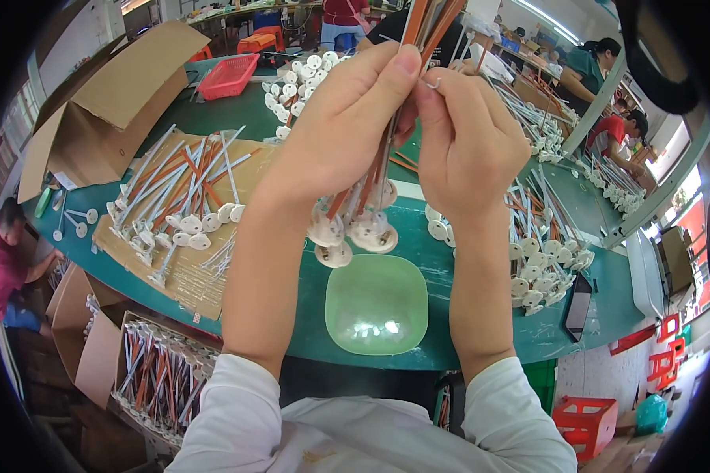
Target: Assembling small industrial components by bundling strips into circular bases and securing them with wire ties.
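My left hand (339, 130) is wrapped round an upright bundle of thin brown and grey rods (424, 30). The white round ends (373, 235) of this bundle hang downward below my hands. Close against the bundle, my right hand (477, 146) is closed, with a small bent piece of thin white wire or tie (434, 83) pinched between thumb and forefinger. The rest of that piece is hidden by the fingers. Below the bundle, on the green table, stands a light green square bowl (376, 303).
Loose rods lie on a cardboard sheet (177, 272) at left, beside an open carton (122, 102) and a red basket (227, 76). More rod piles (540, 256) and a dark phone-like slab (578, 307) are at right. A filled box (162, 370) stands lower left. Other people work nearby.
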